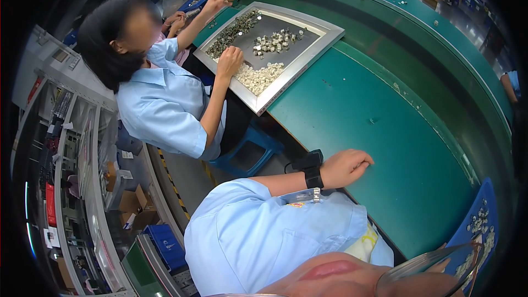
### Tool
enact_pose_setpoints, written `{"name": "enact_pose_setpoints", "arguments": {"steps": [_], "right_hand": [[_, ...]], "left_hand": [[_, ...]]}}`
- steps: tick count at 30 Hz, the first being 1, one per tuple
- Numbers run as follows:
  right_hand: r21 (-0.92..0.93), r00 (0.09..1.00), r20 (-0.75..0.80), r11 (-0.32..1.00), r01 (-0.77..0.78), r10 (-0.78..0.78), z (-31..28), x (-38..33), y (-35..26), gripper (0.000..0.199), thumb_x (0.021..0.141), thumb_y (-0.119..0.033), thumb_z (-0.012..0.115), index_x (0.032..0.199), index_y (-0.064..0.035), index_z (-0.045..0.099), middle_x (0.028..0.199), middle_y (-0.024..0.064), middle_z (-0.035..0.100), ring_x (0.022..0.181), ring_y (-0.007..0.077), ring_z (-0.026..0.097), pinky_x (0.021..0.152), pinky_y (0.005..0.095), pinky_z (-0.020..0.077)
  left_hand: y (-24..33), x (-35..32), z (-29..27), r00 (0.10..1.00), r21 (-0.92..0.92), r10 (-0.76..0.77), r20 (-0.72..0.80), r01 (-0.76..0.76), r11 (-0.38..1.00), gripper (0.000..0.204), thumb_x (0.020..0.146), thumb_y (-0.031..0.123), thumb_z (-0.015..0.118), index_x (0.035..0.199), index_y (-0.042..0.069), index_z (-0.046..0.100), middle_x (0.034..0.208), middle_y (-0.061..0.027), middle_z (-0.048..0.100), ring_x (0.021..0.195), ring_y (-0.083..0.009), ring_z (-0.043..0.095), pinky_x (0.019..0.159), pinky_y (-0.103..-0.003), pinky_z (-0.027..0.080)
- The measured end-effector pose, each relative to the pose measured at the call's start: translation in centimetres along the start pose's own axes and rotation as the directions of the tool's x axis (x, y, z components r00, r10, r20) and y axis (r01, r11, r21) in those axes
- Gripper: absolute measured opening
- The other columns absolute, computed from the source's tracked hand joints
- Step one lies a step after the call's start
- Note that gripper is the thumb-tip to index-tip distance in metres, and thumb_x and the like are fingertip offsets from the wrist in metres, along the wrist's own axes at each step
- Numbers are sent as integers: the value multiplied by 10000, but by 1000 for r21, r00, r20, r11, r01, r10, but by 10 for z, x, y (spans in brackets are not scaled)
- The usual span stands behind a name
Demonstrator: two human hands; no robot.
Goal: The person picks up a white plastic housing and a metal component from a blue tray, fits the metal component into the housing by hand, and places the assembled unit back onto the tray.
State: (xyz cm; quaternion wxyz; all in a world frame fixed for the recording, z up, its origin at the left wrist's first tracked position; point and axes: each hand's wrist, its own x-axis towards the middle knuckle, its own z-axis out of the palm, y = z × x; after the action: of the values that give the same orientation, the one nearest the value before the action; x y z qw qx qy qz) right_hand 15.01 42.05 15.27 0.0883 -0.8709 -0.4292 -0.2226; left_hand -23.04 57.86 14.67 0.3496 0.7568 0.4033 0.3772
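My left hand [345, 168], with a black strap and a dark box-shaped device [309, 162] on the wrist, is over the near edge of the green tabletop [379, 132]. Its fingers are curled in and pressed together; whatever they hold, if anything, is hidden. Only a sliver of my right hand [438, 264] shows at the lower right, beside a blue tray [455, 237]. Spectacles cover most of it, so its fingers cannot be made out. Small metallic and whitish pieces [479, 221] lie in that tray.
To the left, a person [165, 96] in a light blue shirt works over a metal-framed tray [300, 71] with dark, silvery and cream-coloured small parts. A blue stool [247, 151] stands below. A green conveyor belt [423, 38] curves along the far side. Shelving [82, 187] lines the left.
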Motion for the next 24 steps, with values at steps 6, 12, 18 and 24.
{"name": "enact_pose_setpoints", "arguments": {"steps": [6,12,18,24], "right_hand": [[69,998,-27,996,54,-52,9,1,8,399,882,-350,500,783,35,531,742,155,496,661,335,496,565,411,404],[1,999,33,1000,-7,7,-5,10,-9,409,879,-363,501,805,37,542,756,160,503,671,339,503,569,412,407],[74,999,-23,996,-47,49,-9,8,-12,377,874,-334,518,850,40,551,810,169,529,722,338,520,596,406,416],[271,945,-323,952,145,-52,-27,12,-16,253,857,-217,562,903,31,558,888,172,543,799,339,525,648,398,422]], "left_hand": [[-3,1,0,1000,-1,0,8,0,1000,139,825,104,472,911,44,561,791,-116,578,748,-292,548,664,-383,434],[-3,2,-2,994,-132,-105,-2,104,986,169,855,91,475,1007,45,531,774,-62,543,684,-168,531,617,-301,430],[-24,14,-3,978,-598,-206,-39,143,789,269,899,84,431,1166,69,406,786,0,465,665,-56,448,564,-212,383],[-6,21,-20,950,-760,-276,148,288,582,317,901,75,423,1206,81,339,801,2,455,648,-53,404,541,-185,341]]}}
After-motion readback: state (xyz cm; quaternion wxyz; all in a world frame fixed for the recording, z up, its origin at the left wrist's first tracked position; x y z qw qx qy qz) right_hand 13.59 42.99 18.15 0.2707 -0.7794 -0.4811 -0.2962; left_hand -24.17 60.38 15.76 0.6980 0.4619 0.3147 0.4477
